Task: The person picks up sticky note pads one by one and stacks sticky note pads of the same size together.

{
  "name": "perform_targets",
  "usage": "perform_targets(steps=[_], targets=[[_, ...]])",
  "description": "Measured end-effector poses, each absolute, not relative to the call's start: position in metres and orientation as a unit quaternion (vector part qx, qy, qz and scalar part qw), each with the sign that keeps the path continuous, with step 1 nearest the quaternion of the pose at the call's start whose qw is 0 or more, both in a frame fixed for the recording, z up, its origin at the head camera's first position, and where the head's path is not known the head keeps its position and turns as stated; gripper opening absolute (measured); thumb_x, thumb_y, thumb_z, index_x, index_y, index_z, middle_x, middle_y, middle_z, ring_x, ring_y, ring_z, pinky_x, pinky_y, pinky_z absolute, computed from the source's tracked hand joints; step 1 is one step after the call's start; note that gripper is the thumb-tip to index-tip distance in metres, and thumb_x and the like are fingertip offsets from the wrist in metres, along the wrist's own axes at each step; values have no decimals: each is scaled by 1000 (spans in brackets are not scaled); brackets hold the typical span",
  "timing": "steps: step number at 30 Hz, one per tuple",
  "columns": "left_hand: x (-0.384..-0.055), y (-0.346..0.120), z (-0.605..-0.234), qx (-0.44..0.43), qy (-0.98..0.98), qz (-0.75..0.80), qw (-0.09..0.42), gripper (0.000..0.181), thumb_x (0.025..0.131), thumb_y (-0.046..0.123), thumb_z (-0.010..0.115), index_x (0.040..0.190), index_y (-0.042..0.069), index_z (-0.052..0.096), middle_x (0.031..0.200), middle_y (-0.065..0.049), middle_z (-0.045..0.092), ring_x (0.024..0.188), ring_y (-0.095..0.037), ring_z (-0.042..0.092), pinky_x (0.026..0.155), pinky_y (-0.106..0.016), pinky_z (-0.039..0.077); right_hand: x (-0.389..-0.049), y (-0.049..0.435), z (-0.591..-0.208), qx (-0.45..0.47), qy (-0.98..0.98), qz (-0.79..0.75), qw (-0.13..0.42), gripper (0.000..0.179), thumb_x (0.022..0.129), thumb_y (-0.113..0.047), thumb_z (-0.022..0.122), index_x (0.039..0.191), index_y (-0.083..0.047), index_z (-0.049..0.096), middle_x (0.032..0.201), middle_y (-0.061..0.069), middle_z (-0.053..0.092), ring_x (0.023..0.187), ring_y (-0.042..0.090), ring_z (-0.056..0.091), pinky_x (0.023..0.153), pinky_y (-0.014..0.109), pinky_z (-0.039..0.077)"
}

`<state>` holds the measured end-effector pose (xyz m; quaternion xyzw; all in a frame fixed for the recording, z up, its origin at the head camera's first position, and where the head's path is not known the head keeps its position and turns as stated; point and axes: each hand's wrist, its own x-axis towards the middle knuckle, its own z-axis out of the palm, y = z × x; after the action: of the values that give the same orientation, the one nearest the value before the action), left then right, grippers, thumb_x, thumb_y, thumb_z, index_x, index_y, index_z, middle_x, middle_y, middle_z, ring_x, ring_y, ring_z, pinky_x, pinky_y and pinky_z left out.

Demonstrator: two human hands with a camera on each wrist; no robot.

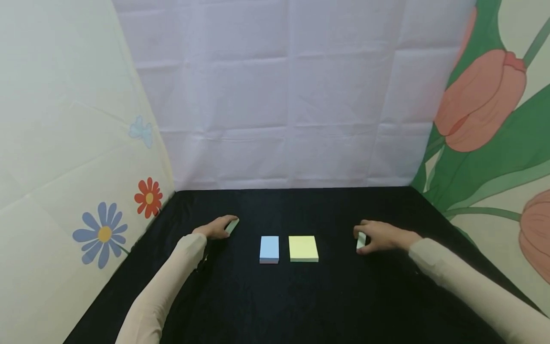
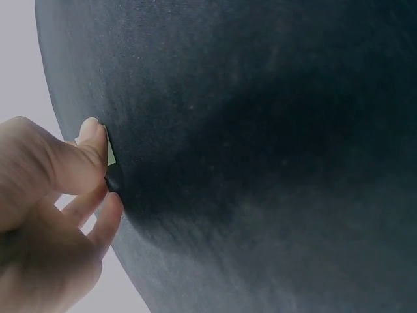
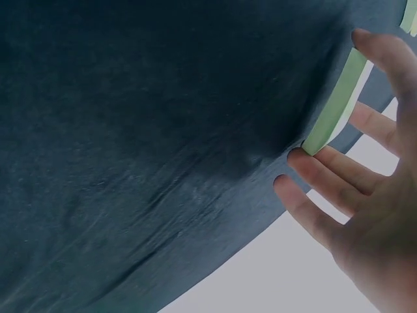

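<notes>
My left hand (image 1: 216,226) pinches a pale green sticky-note pad (image 1: 232,226) at the left of the black cloth. In the left wrist view, the thumb covers most of that pad (image 2: 110,150), and only a small corner shows. Over on the right, my right hand (image 1: 384,235) holds another pale green sticky-note pad (image 1: 361,240) by its ends between thumb and fingertips. The right wrist view shows this pad's long green side (image 3: 334,107). Between the hands lie a blue sticky-note pad (image 1: 269,247) and a wider yellow sticky-note pad (image 1: 303,248), side by side with a narrow gap.
A black cloth (image 1: 275,306) covers the table. White fabric (image 1: 288,95) hangs along the back edge. Flower-printed sheets flank it on the left (image 1: 56,143) and right (image 1: 481,105). A thin reddish layer (image 1: 269,262) shows beneath the blue pad.
</notes>
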<state>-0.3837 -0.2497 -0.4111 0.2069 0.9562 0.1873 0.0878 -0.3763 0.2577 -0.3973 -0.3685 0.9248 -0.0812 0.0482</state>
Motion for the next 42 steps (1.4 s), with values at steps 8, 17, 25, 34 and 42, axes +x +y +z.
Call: perform_targets(steps=[8, 17, 25, 34, 42], targets=[[-383, -249, -410, 209, 956, 186, 87, 55, 91, -11, 60, 142, -8, 42, 143, -28, 42, 126, -41, 44, 99, -54, 38, -376, 249, -395, -380, 921, -72, 46, 34, 83, -41, 79, 101, -16, 65, 94, -1, 53, 77, 12, 52, 64, 33, 46], [-382, -248, -411, 200, 957, 191, 89, 56, 92, -10, 59, 144, -6, 41, 146, -27, 40, 128, -41, 42, 101, -54, 37, -373, 240, -397, -413, 908, -61, 30, 33, 81, -41, 80, 100, -17, 65, 95, -2, 54, 77, 11, 50, 64, 33, 46], [-383, -248, -412, 209, 956, 187, 83, 54, 91, -11, 59, 143, -9, 41, 145, -29, 40, 132, -43, 40, 103, -55, 35, -368, 229, -397, -408, 910, -56, 43, 35, 81, -40, 80, 101, -17, 65, 100, 0, 56, 81, 13, 53, 67, 35, 48], [-382, -248, -411, 198, 958, 188, 88, 56, 92, -11, 58, 145, -7, 40, 148, -27, 38, 134, -42, 38, 105, -55, 34, -363, 222, -396, -403, 913, -35, 44, 35, 79, -40, 81, 100, -18, 66, 100, 0, 57, 82, 14, 54, 68, 37, 49], [-383, -245, -410, 187, 959, 188, 96, 56, 91, -12, 58, 145, -7, 40, 148, -27, 38, 133, -42, 38, 105, -55, 34, -360, 221, -397, -414, 909, -37, 39, 35, 79, -41, 81, 100, -18, 66, 99, -2, 55, 81, 12, 53, 68, 37, 49]])
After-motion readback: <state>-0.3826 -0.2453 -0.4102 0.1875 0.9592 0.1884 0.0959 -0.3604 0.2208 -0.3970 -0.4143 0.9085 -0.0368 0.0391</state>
